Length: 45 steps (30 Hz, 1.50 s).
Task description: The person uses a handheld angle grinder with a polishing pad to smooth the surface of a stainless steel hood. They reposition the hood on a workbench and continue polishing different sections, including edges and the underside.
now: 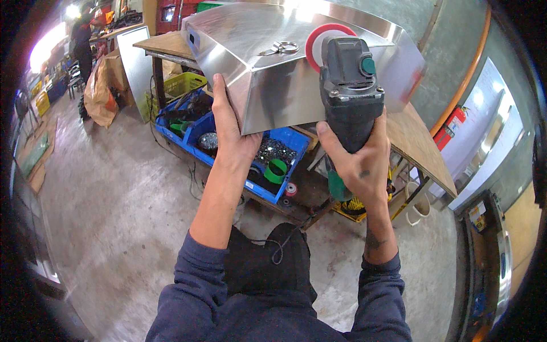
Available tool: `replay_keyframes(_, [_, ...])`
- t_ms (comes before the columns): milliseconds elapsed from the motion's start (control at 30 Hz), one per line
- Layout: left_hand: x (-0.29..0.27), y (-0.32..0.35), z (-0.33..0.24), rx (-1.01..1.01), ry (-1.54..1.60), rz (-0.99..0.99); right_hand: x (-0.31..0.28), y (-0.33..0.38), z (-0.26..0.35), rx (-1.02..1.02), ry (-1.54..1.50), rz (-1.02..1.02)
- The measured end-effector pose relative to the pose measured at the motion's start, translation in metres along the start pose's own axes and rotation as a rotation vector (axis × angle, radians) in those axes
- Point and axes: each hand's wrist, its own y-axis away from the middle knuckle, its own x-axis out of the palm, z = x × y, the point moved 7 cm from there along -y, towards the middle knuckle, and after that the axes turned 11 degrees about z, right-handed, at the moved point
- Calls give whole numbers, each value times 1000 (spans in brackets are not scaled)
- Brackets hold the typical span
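A shiny sheet-metal hood [290, 94] with sloping sides rests on a wooden workbench [165, 44]. My left hand [235, 122] grips its near left corner, the thumb up along the side and the other fingers partly hidden under the lower edge. Wrapped round the black body of an angle grinder [350, 85] is my right hand [363, 165]. The grinder's red-rimmed disc [312, 48] lies over the hood's top near the front edge; whether it touches or spins I cannot tell. A metal ring fitting [285, 47] sits on the top panel.
Below the bench are blue bins [288, 139] of small dark parts, a green crate [181, 85] and a yellow basket [352, 210]. A white bucket [419, 205] and a red fire extinguisher [451, 128] are at right. Another person [82, 43] stands far left. A cord [277, 245] hangs near my body.
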Motion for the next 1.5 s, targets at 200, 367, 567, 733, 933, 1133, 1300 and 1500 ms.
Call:
replay_keyframes(200, [3,2,-2,7,-18,-10,5,6,4,119,-41,30])
replay_keyframes(367, [0,-2,-1,23,-14,-15,12,8,8,128,-52,49])
replay_keyframes(567, [2,-1,-4,46,-5,-23,18,9,15,66,-3,81])
replay_keyframes(733, [6,1,-4,29,1,-7,24,11,21,57,7,110])
replay_keyframes(933, [5,2,-3,36,-33,-11,32,17,29,31,-7,96])
replay_keyframes(1133, [2,1,-3,66,-70,-1,41,20,32,39,6,180])
replay_keyframes(1300, [0,7,-6,-56,6,141,54,21,41,-1,-147,234])
replay_keyframes(1500, [-23,-13,-13,-5,75,116,26,36,25,49,-174,23])
